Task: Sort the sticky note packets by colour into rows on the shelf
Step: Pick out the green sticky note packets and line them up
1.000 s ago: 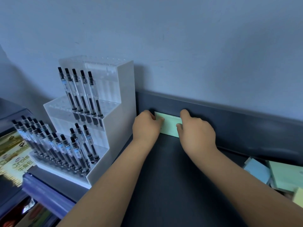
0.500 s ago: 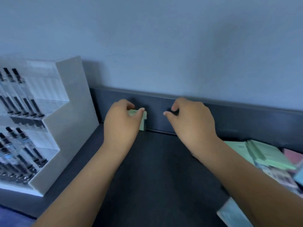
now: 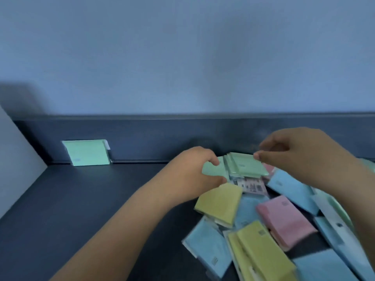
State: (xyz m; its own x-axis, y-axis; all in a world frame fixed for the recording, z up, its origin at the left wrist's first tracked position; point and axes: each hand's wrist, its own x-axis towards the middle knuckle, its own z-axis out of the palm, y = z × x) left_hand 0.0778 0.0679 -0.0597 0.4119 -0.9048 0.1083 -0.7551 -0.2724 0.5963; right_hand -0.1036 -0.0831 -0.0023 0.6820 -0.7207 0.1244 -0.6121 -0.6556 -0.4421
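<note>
Your left hand point(image 3: 194, 173) has thumb and fingers curled round a green packet point(image 3: 212, 170) at the far edge of the pile point(image 3: 263, 220). The pile is a messy overlap of blue, yellow and pink packets on the near right of the shelf point(image 3: 91, 209).

Your right hand point(image 3: 300, 157) is just beside it, fingers curled, tips touching the far edge of a second green packet point(image 3: 246, 166) on top of the pile. It's blurry there, so I can't tell if that's a real pinch.

One standing green packet point(image 3: 87, 152) leans on the back lip point(image 3: 162, 138) at far left, near the white block point(image 3: 14, 159). A wide stretch of dark shelf runs between it and the pile.
</note>
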